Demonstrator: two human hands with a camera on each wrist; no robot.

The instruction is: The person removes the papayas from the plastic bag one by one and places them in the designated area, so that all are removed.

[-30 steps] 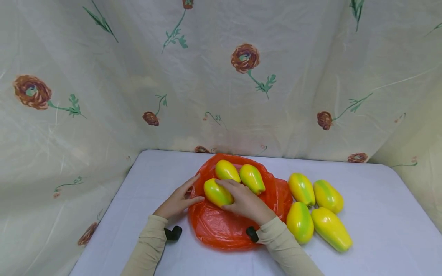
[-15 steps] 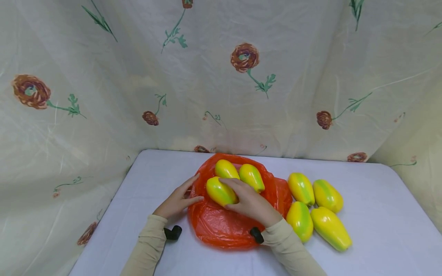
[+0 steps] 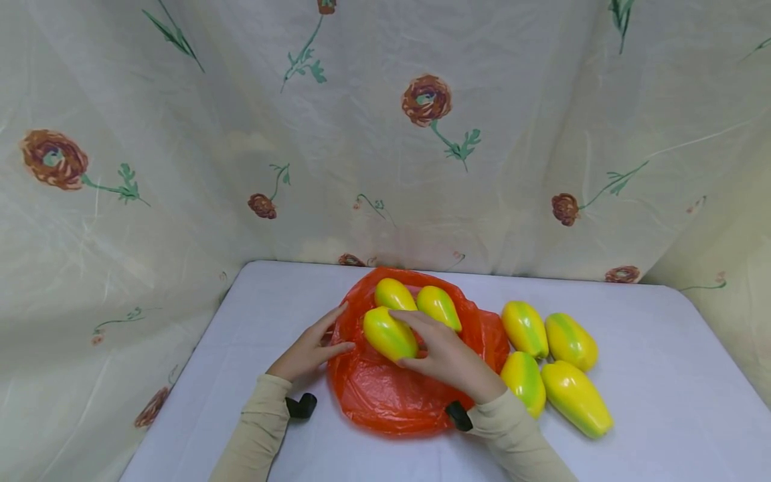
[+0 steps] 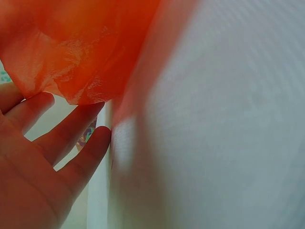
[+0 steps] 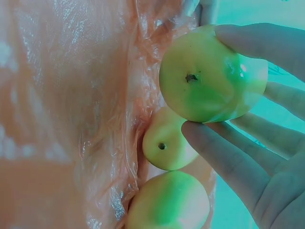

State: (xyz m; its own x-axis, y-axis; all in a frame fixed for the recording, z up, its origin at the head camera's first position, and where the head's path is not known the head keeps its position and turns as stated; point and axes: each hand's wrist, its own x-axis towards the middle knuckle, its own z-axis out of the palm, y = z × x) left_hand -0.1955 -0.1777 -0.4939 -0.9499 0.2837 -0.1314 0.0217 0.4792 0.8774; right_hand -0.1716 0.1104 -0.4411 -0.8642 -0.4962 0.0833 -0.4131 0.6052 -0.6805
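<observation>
My right hand point(image 3: 448, 351) grips a yellow-green papaya point(image 3: 390, 333) over the red plastic bag point(image 3: 391, 395), thumb on one side and fingers on the other. In the right wrist view this papaya point(image 5: 205, 76) shows its stem end, with the fingertips around its side. Two more papayas, a left one point(image 3: 394, 294) and a right one point(image 3: 438, 306), lie in the bag's mouth just behind it. At the bag's left rim, my left hand point(image 3: 310, 348) has its fingers spread. The left wrist view shows its straight fingers point(image 4: 78, 131) at the edge of the bag point(image 4: 86, 52).
Several papayas lie in a group right of the bag, among them a long one point(image 3: 578, 399) at the front. All stand on a white-covered table point(image 3: 662, 375). A flowered curtain point(image 3: 337, 134) hangs behind it. A black wrist camera point(image 3: 302, 406) sits at my left cuff.
My right hand has moved slightly right with the gripped papaya, which now sits farther from the left hand. The left hand and bag have stayed in place.
</observation>
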